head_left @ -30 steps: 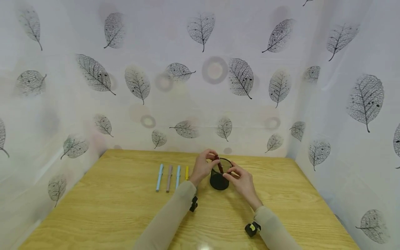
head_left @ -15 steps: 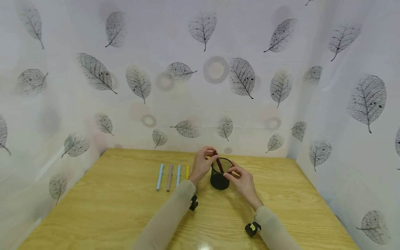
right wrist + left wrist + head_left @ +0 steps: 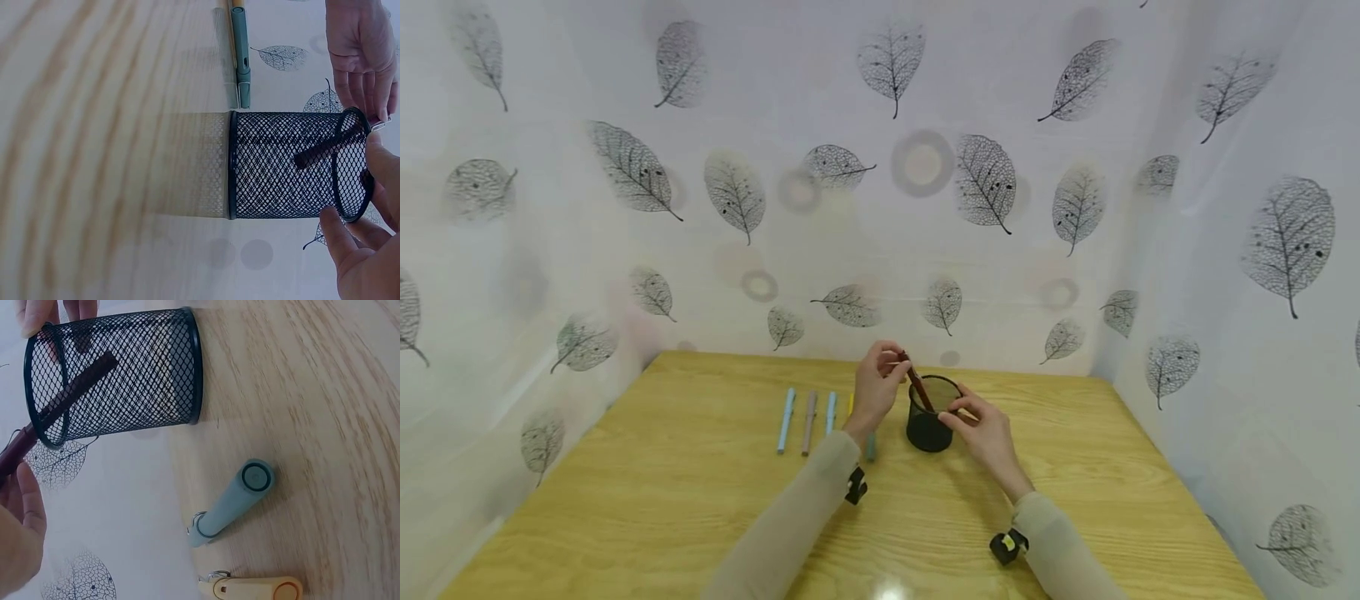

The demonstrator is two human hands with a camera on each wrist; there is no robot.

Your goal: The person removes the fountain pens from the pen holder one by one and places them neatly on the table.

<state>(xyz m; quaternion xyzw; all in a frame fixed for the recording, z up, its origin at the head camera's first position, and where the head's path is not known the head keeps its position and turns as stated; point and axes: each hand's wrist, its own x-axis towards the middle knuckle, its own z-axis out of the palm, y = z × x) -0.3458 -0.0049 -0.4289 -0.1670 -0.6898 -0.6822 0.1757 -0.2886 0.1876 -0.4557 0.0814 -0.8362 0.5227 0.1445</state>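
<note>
My left hand (image 3: 874,390) pinches the upper end of a dark red pen (image 3: 917,385) between thumb and fingers. The pen leans to the left across the rim of a black mesh pen cup (image 3: 929,435), its lower end inside the cup. Through the mesh in the left wrist view, that end (image 3: 94,374) shows well above the cup's bottom. My right hand (image 3: 988,435) grips the rim from the right, with thumb and fingers on either side of the wall. The cup stands upright on the wooden table.
Left of the cup several pens lie in a row: a light blue pen (image 3: 786,422), a mauve pen (image 3: 808,423), another light blue pen (image 3: 831,412), a yellow pen (image 3: 259,589) and a grey-green pen (image 3: 234,503). A leaf-patterned curtain (image 3: 880,250) encloses the table's back and sides.
My left hand has moved left and slightly up, and the red pen leans further left. The grey-green pen has come into sight below the left wrist. My right hand stays at the rim.
</note>
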